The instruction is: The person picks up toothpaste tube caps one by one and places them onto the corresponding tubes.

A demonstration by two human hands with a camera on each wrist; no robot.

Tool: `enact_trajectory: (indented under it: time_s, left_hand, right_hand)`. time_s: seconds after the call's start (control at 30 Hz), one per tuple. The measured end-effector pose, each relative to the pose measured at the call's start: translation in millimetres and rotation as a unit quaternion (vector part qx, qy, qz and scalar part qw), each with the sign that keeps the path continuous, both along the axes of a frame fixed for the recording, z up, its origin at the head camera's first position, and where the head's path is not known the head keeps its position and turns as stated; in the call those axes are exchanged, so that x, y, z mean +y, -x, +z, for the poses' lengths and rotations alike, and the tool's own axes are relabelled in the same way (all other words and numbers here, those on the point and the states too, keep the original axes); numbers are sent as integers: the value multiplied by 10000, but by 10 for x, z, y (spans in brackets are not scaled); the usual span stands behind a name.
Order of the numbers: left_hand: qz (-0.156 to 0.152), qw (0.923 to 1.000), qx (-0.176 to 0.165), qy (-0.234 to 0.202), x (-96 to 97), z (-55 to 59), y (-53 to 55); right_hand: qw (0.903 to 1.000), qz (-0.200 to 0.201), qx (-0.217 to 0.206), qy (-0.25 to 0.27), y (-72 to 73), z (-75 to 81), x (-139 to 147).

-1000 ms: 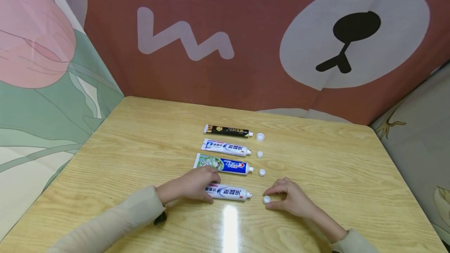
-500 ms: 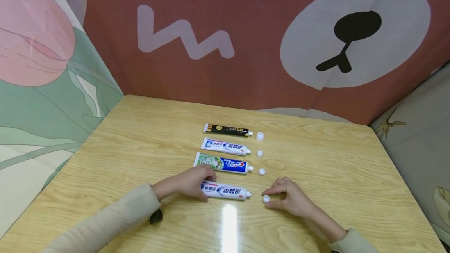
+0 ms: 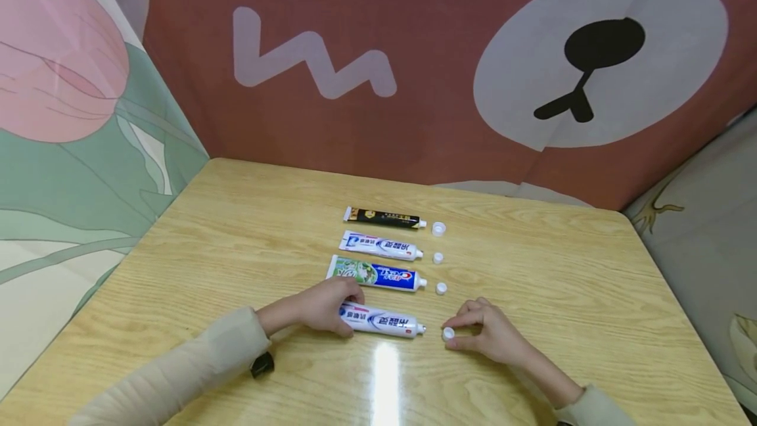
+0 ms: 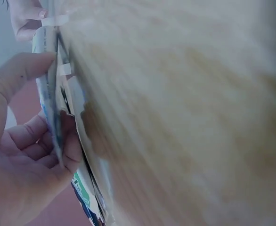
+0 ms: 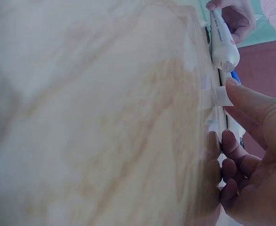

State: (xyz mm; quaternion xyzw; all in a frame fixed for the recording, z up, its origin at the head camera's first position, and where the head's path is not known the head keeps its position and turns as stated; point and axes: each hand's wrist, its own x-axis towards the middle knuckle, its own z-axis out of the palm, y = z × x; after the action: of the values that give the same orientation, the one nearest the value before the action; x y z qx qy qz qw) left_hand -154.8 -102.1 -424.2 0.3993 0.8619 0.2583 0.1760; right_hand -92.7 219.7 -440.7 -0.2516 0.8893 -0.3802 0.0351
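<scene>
My left hand (image 3: pixel 328 306) grips the tail end of the nearest toothpaste tube (image 3: pixel 381 321), white with blue print, which lies with its uncapped nozzle to the right. In the left wrist view, thumb and fingers sit on opposite sides of the tube (image 4: pixel 47 89), its tail partly hidden. Just right of the nozzle, my right hand (image 3: pixel 491 335) pinches a small white cap (image 3: pixel 448 334) between thumb and finger. The right wrist view has this cap (image 5: pixel 222 96) close to the table, a short gap from the tube's nozzle end (image 5: pixel 227 66).
Behind the held tube lie a blue-green toothpaste tube (image 3: pixel 393 277), a white one (image 3: pixel 381 246) and a black one (image 3: pixel 387 218), all uncapped. Beside their nozzles are white caps (image 3: pixel 441 288). The wooden table (image 3: pixel 562 268) meets a printed cloth wall (image 3: pixel 355 137) at the back.
My left hand has slid slightly left along the nearest tube, uncovering more of its print. The right hand and its cap have stayed in place.
</scene>
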Motion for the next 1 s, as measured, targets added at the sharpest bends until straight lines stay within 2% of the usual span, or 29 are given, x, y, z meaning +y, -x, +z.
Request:
enact_trajectory:
  time_s: [0.13, 0.23, 0.4, 0.47, 0.57, 0.77, 1.0]
  left_hand:
    - [0, 9997, -38, -246, 6, 13, -5]
    - [41, 9992, -144, -372, 9, 28, -9]
    - [109, 9984, -267, -494, 12, 58, -18]
    - [130, 9981, -240, -558, 11, 67, -19]
    - [153, 9972, -157, -712, 5, 73, -17]
    - [246, 9945, -12, -1018, -13, 91, -15]
    - [503, 9866, 151, -1544, -41, 119, -23]
  right_hand:
    - [9999, 11, 150, 78, 4, -7, 4]
    - [9999, -74, 54, 101, 4, 6, 9]
    - [9968, -277, -732, 182, 12, 60, 18]
    - [9937, -262, -1046, 293, 21, 82, 17]
    - [9906, -159, -1300, 399, 32, 103, 16]
    - [9933, 12, -1086, 405, 35, 97, 17]
    - [9972, 215, -268, 660, 49, 107, 6]
